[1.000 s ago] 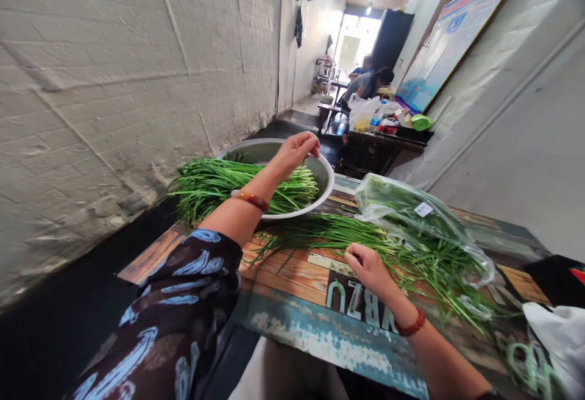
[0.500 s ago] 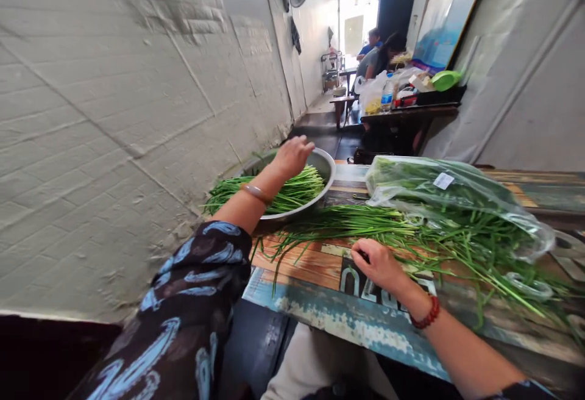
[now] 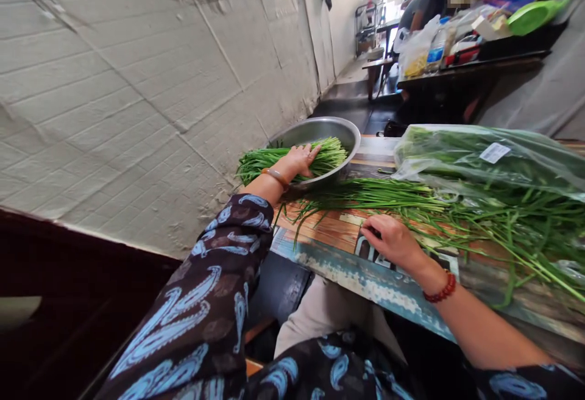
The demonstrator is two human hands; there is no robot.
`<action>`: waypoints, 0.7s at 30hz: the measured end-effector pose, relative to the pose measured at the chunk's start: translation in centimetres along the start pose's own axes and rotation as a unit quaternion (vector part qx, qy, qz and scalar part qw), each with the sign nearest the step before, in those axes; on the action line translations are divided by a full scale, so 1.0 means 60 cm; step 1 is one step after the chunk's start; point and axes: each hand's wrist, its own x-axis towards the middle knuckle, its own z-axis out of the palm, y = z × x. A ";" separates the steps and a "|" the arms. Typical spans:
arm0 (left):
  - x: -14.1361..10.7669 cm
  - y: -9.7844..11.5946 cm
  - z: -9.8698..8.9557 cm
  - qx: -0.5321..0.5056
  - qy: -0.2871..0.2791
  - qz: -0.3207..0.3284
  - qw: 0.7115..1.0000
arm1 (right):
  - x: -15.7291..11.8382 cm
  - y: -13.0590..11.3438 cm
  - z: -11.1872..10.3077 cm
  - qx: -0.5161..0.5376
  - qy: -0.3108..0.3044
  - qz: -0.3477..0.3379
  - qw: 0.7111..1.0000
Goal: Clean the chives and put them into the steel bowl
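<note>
My left hand (image 3: 302,161) lies on the green stalks (image 3: 331,153) in the metal bowl (image 3: 350,135), its fingers spread over them. A bangle is on that wrist. My right hand (image 3: 388,238) rests at the wooden table's (image 3: 333,229) front part, fingers curled; what they hold, if anything, is hidden. Just behind it a loose bunch of long green stalks (image 3: 388,194) lies across the table, its thin ends hanging toward the bowl. More stalks spread out to the right, partly under a clear plastic bag (image 3: 496,153) of greens with a white label.
A white wall (image 3: 137,95) runs along the left, close to the bowl. Beyond the table stands another dark table (image 3: 479,74) with a bottle (image 3: 437,46), bags and a green basket (image 3: 532,17). Two people sit at the back.
My left hand has come down from above the bowl onto the stalks in it. The view has tilted downward and turned left. My right hand has stayed by the table's front part.
</note>
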 end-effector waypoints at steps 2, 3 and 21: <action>0.001 0.006 0.006 -0.007 0.026 -0.026 0.999 | 0.000 0.003 0.001 -0.010 0.002 -0.001 1.000; 0.003 0.008 0.007 -0.010 0.034 -0.037 0.999 | 0.000 0.005 0.001 -0.016 0.004 0.000 1.000; -0.194 0.189 0.033 -0.458 0.285 0.157 0.827 | -0.006 -0.007 -0.125 -0.094 -0.149 0.010 0.984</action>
